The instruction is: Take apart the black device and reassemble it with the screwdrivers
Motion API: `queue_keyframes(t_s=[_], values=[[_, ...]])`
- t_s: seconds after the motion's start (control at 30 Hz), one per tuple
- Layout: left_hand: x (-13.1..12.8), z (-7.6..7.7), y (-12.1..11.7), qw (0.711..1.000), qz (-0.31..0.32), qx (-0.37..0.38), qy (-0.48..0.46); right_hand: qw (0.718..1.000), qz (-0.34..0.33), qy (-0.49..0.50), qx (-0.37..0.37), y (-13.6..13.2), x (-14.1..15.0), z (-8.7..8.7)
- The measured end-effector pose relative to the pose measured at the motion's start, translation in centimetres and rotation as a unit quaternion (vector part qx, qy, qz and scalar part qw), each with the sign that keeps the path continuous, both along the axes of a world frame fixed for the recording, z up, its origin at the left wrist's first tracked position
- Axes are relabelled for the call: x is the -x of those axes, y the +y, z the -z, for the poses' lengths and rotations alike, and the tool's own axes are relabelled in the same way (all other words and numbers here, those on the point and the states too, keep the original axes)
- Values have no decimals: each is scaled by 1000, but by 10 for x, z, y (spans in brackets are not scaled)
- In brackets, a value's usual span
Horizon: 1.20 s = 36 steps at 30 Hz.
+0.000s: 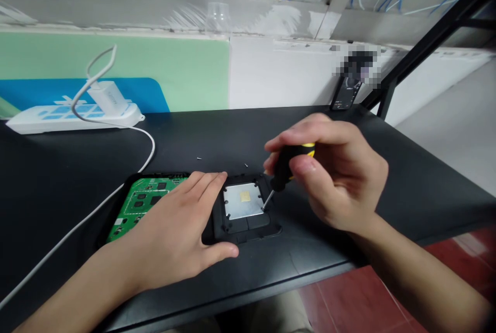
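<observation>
Head view: gripped screwdriver in right hand, with its tip at the lower-right corner of the metal plate. Rested left hand, palm down, across the green circuit board and left edge of the black casing. Held hands apart, with plate between.

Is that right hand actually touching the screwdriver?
Touching: the head view shows the right hand wrapped directly around the black-and-yellow screwdriver, with no gap.

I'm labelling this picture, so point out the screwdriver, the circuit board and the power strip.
Screwdriver (284,167), head view: its black handle.
Circuit board (141,210), head view: its green face.
Power strip (64,124), head view: its white side.
</observation>
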<state>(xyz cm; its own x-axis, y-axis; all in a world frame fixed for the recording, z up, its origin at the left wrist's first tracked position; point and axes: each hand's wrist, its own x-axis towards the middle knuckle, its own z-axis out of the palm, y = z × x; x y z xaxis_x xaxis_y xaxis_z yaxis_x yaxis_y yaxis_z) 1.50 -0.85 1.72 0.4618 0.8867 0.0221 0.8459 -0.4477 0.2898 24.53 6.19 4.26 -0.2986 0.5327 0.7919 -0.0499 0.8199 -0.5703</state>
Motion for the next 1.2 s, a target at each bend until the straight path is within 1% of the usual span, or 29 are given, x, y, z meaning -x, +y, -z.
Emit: queue_keyframes(t_s=[0.07, 0.13, 0.17, 0.2, 0.3, 0.33, 0.4, 0.43, 0.47, 0.53, 0.57, 0.63, 0.7, 0.77, 0.83, 0.87, 0.9, 0.93, 1.0, 1.07, 1.13, 1.2], values=[[0, -1, 0, 1000, -1, 5, 5, 998, -50, 18, 37, -2, 1, 2], [-1, -1, 0, 1000, -2, 8, 10, 995, -90, 26, 39, -2, 1, 2], [0, 0, 0, 1000, -2, 6, 12, 996, -87, 22, 27, -1, 0, 2], [0, 0, 0, 1000, -1, 2, 14, 997, -71, 19, 3, 0, 0, 2], [1, 2, 0, 1000, 4, -14, 18, 997, 16, 20, -75, 4, 0, 0], [2, 3, 0, 1000, 5, -18, 19, 996, 28, 22, -85, 4, 1, -1], [3, 5, -1, 999, 5, -25, 21, 996, 24, 27, -78, 4, 3, -1], [4, 5, -1, 999, 6, -28, 22, 998, 16, 24, -61, 4, 4, 0], [4, 5, -2, 999, 5, -31, 23, 998, 0, 24, -51, 4, 4, 0], [4, 5, -2, 999, 4, -31, 24, 998, -25, 16, -53, 5, 6, 0], [3, 5, -1, 999, 4, -30, 24, 998, -21, 8, -64, 5, 6, 0], [3, 4, -1, 999, 3, -26, 24, 995, 14, -5, -97, 5, 7, 0], [3, 5, 0, 999, 5, -25, 23, 994, 43, -3, -104, 3, 7, -1], [3, 5, 0, 999, 6, -28, 22, 997, 35, 11, -66, 1, 6, 0], [3, 6, 0, 999, 9, -30, 22, 1000, 3, 19, -17, -1, 5, 2], [3, 6, 0, 999, 8, -30, 21, 1000, -7, 19, -7, 0, 4, 2], [3, 6, 0, 999, 8, -28, 21, 1000, -7, 16, -12, 0, 4, 3], [2, 6, 0, 999, 7, -25, 20, 999, 3, 13, -33, 1, 3, 2], [2, 5, 0, 1000, 6, -20, 16, 995, 41, 14, -92, 3, 3, 1], [2, 5, -1, 1000, 3, -18, 13, 990, 67, 25, -119, 3, 4, 0], [3, 5, -1, 1000, -2, -19, 11, 993, 60, 41, -93, 3, 5, -1], [3, 5, -1, 1000, -3, -20, 10, 997, 36, 46, -57, 2, 5, 0]])
